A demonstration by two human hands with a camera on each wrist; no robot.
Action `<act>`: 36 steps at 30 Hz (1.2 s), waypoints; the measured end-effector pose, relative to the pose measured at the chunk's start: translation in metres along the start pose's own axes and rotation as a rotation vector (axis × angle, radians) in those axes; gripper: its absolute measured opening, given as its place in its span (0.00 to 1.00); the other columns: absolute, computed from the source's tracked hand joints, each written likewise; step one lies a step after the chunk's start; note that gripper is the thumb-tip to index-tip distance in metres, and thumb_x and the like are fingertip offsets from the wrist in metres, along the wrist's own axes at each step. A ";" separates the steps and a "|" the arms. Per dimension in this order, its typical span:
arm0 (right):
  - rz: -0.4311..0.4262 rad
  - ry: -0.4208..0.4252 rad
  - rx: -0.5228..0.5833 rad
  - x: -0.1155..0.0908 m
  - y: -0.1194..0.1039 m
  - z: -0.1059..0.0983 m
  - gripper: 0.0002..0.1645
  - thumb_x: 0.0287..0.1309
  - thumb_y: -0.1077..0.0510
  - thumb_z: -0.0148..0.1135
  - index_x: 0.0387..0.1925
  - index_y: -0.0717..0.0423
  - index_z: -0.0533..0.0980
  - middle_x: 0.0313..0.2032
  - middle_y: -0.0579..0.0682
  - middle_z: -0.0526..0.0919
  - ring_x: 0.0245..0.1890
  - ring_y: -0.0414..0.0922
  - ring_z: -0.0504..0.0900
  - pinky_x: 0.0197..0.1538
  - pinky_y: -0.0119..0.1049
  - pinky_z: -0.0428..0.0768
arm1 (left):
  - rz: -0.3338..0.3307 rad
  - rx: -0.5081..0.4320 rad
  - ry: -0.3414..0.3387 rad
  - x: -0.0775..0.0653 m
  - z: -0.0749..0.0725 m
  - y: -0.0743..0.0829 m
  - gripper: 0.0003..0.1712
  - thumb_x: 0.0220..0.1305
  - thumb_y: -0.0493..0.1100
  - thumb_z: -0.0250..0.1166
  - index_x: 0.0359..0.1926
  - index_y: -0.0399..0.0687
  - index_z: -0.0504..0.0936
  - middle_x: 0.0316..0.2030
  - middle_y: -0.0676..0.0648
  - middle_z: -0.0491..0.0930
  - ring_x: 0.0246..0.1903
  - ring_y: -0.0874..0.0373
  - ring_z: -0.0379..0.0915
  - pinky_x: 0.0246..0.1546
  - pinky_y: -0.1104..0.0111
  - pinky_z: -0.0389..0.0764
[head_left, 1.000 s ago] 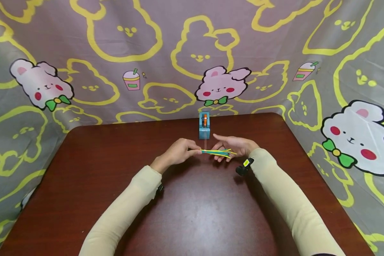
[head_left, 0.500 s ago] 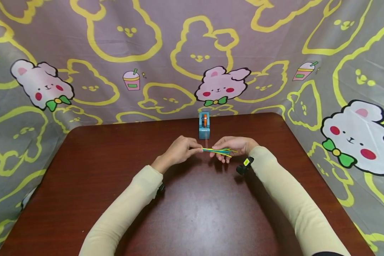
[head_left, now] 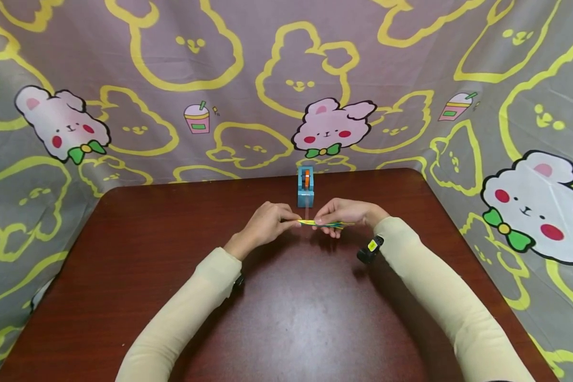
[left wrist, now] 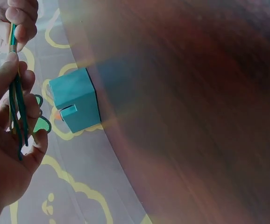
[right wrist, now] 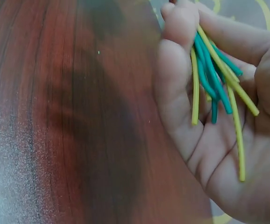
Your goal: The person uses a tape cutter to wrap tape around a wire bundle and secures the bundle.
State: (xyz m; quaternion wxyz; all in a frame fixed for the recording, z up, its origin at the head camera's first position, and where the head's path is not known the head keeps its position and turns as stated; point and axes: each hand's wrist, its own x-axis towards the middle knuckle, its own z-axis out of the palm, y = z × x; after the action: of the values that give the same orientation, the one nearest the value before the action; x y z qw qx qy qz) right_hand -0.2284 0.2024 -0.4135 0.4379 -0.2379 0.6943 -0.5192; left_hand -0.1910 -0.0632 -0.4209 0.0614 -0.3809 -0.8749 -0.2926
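Observation:
A thin bundle of yellow and green wires (head_left: 307, 222) stretches level between both hands above the table. My left hand (head_left: 269, 222) pinches it between thumb and fingertips; in the left wrist view, loose green ends (left wrist: 20, 109) hang over that palm. My right hand (head_left: 347, 212) pinches the bundle farther right, and the right wrist view has the wires' splayed tips (right wrist: 219, 74) lying over the palm. Just behind stands a blue tape dispenser (head_left: 305, 199) with an orange core. A clear strip of tape (head_left: 307, 213) runs from it toward the bundle; whether they touch I cannot tell.
The dark reddish-brown table (head_left: 219, 318) carries the dispenser near its back edge. A grey curtain (head_left: 248, 69) with yellow outlines and rabbit prints hangs behind and at both sides. A black wrist camera (head_left: 370, 250) sits under the right cuff.
The right hand's fingers, spread under the wires at first, have closed in and now pinch the bundle nearer the left hand. The left hand has hardly moved.

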 end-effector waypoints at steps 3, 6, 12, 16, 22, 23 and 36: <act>-0.021 0.030 -0.098 -0.001 -0.006 0.005 0.20 0.74 0.59 0.57 0.49 0.78 0.77 0.24 0.55 0.79 0.20 0.44 0.76 0.28 0.35 0.79 | -0.022 -0.003 0.002 0.000 -0.001 -0.001 0.07 0.60 0.41 0.75 0.40 0.51 0.92 0.29 0.57 0.83 0.24 0.66 0.73 0.28 0.69 0.73; -0.050 0.081 -0.225 -0.002 -0.011 0.011 0.19 0.73 0.57 0.58 0.47 0.74 0.80 0.25 0.60 0.79 0.20 0.44 0.76 0.28 0.39 0.80 | -0.059 -0.017 -0.009 -0.001 -0.001 -0.002 0.07 0.60 0.41 0.75 0.41 0.52 0.92 0.30 0.57 0.83 0.26 0.65 0.73 0.31 0.69 0.74; -0.136 0.190 -0.416 -0.004 -0.013 0.021 0.13 0.71 0.60 0.60 0.43 0.67 0.84 0.24 0.62 0.80 0.21 0.49 0.76 0.29 0.48 0.80 | -0.158 -0.168 -0.068 -0.001 -0.005 -0.008 0.07 0.62 0.43 0.74 0.41 0.51 0.91 0.32 0.58 0.83 0.31 0.63 0.74 0.35 0.67 0.75; -0.170 0.260 -0.533 -0.006 -0.014 0.027 0.11 0.71 0.61 0.60 0.43 0.64 0.85 0.24 0.57 0.81 0.22 0.45 0.76 0.28 0.39 0.77 | -0.225 -0.281 -0.119 0.004 -0.012 -0.018 0.12 0.67 0.47 0.69 0.44 0.47 0.90 0.36 0.53 0.86 0.35 0.60 0.78 0.39 0.64 0.78; -0.264 0.379 -0.770 -0.010 -0.014 0.036 0.09 0.69 0.60 0.63 0.43 0.59 0.86 0.26 0.54 0.84 0.24 0.39 0.77 0.30 0.35 0.78 | -0.379 -0.553 -0.212 0.016 -0.019 -0.034 0.29 0.77 0.57 0.53 0.51 0.35 0.86 0.45 0.43 0.86 0.43 0.54 0.83 0.49 0.57 0.80; -0.285 0.397 -0.805 -0.010 -0.014 0.038 0.09 0.69 0.61 0.63 0.43 0.59 0.86 0.27 0.54 0.85 0.25 0.39 0.77 0.30 0.36 0.78 | -0.406 -0.615 -0.243 0.017 -0.019 -0.036 0.30 0.78 0.57 0.51 0.52 0.34 0.85 0.46 0.42 0.86 0.43 0.52 0.84 0.50 0.56 0.80; -0.418 0.555 -1.075 -0.013 -0.008 0.046 0.09 0.62 0.63 0.70 0.44 0.57 0.87 0.32 0.49 0.85 0.28 0.38 0.78 0.34 0.35 0.80 | -0.634 -0.894 -0.552 0.030 -0.014 -0.050 0.36 0.78 0.64 0.44 0.56 0.38 0.83 0.43 0.37 0.85 0.23 0.53 0.79 0.35 0.60 0.82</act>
State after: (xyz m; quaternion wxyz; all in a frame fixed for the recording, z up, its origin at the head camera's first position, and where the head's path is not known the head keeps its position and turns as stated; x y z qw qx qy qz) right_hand -0.1836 0.1864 -0.4046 -0.0490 -0.4115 0.8843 -0.2151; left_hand -0.2494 -0.0790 -0.4227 -0.4231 -0.1526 -0.7219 -0.5258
